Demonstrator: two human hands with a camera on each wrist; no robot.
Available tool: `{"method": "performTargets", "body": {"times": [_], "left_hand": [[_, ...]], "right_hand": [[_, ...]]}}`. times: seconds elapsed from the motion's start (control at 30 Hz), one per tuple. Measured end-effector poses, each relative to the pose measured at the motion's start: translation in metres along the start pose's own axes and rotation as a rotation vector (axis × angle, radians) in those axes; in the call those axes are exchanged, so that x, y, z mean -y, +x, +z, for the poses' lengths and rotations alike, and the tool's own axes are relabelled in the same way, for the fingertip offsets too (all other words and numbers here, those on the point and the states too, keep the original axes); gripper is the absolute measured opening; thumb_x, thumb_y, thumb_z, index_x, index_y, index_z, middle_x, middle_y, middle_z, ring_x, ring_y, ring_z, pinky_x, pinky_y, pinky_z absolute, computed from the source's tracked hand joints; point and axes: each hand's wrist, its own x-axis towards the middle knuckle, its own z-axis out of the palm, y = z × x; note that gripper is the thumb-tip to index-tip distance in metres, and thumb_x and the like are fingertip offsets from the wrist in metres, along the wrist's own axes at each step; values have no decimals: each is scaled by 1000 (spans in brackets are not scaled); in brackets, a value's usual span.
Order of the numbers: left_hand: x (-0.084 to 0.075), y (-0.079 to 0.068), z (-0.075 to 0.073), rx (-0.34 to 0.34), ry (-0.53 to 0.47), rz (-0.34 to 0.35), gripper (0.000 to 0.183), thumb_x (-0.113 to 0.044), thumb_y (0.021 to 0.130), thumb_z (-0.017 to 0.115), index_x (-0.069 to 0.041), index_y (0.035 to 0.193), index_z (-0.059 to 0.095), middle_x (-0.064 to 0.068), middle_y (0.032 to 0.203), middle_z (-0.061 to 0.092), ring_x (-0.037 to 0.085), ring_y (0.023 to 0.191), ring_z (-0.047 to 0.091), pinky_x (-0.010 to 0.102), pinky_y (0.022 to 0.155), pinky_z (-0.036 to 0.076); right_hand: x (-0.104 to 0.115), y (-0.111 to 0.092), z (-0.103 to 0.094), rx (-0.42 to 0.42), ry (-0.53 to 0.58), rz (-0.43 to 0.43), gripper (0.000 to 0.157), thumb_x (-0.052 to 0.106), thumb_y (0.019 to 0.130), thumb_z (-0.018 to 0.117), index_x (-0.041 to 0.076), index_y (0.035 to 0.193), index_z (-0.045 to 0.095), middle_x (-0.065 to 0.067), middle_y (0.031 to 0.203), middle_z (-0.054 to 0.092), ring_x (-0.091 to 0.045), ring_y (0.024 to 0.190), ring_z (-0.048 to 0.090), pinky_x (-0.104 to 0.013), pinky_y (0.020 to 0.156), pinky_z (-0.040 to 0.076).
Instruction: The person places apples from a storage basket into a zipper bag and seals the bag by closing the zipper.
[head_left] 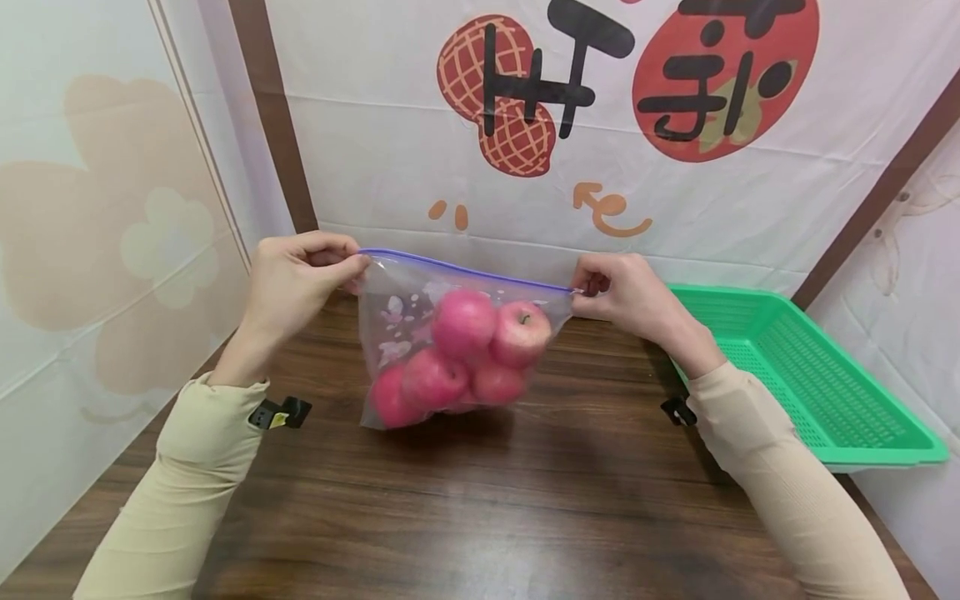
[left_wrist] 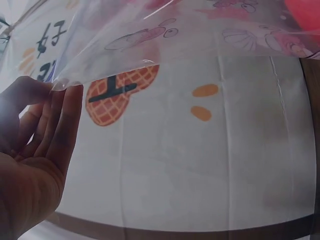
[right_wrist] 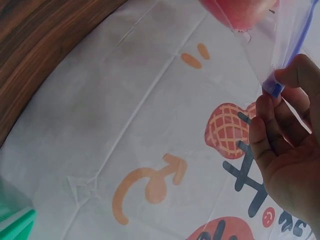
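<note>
A clear zip bag (head_left: 401, 312) with a blue-purple zip strip (head_left: 465, 270) along its top hangs between both hands over the table. Several red apples (head_left: 465, 323) lie bunched inside it, mostly toward the bottom and the right side. My left hand (head_left: 292, 279) pinches the upper left corner between thumb and fingers. At the upper right corner, my right hand (head_left: 626, 292) pinches the end of the strip. In the right wrist view, the blue strip end (right_wrist: 273, 88) sits between thumb and fingertips. Printed pictures show on the bag in the left wrist view.
A green perforated plastic basket (head_left: 847, 387) stands at the right behind the right forearm. The dark wooden table (head_left: 480, 517) stretches beneath the bag. White printed cloth (head_left: 360, 150) walls the back and sides, with brown posts at the corners.
</note>
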Motion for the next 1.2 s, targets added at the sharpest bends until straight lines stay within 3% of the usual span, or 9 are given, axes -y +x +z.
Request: {"method": "performTargets", "body": {"times": [0.2,0.37,0.53,0.63,0.73,0.97,1.2], "left_hand": [[13,23,6,-22,-14,14,13,-4,84,73,7,91,73,-12,69,71,8,56,69,23,57,57],[22,54,8,-31,-11,-17,13,-2,85,70,7,93,74,-13,66,70,8,55,68,23,58,57],[34,87,7,-60,18,13,13,0,84,67,8,91,73,-15,64,67,4,54,66,19,58,56],[45,95,1,-67,24,1,13,1,84,64,10,91,72,-15,64,66,1,54,65,17,59,56],[57,85,-12,-18,42,-65,14,1,83,67,8,94,72,-16,66,68,0,58,66,16,62,56],[106,30,-64,203,-38,-135,8,3,82,75,2,90,74,-8,74,75,4,64,70,18,61,55],[128,-11,-92,367,183,-217,10,-4,82,78,1,90,73,-5,75,75,4,67,69,21,60,54]], "right_hand": [[-6,10,13,-40,-40,-5,12,8,79,69,17,77,61,3,73,62,-11,68,56,-28,64,47],[-6,19,26,-81,-55,-8,13,7,80,71,14,77,60,-1,75,62,-15,70,54,-29,65,46],[-3,31,47,-223,-173,-101,11,6,81,66,10,77,56,-4,74,57,-18,66,51,-32,59,44],[1,40,61,-307,-266,-180,8,2,80,62,7,78,55,-6,74,55,-22,66,52,-36,57,45],[7,40,76,-305,-297,-239,8,1,78,64,6,79,57,-6,74,56,-24,66,54,-38,58,48],[35,7,112,-115,-161,-301,16,6,76,74,10,81,60,-1,78,60,-15,69,55,-31,60,49],[56,-17,143,-42,-189,-371,18,5,72,70,12,79,55,2,77,55,-14,68,51,-28,60,46]]}}
